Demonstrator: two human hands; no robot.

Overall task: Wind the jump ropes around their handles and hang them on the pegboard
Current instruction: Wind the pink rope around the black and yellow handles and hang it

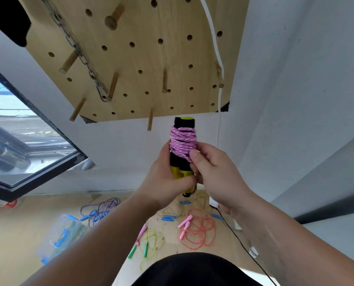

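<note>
In the head view, a pair of yellow-and-black handles [181,169] is held upright at the centre of the frame, just below the lower edge of the wooden pegboard [143,58]. A pink jump rope [183,141] is wound in many turns around the upper half of the handles. The lower, yellow part of the handles is gripped by the left hand [167,178], with its fingers curled round them. The lowest turns of the rope are pinched against the handles by the right hand [213,174], with the thumb laid on the coil.

A metal chain [77,48] and a white cord [215,42] are hung from pegs on the pegboard.

On the floor at the bottom of the frame, an orange rope [198,234], a purple rope [102,208] and a yellow rope [151,238] are spread loose. A clear plastic box [58,236] is seen at lower left.
</note>
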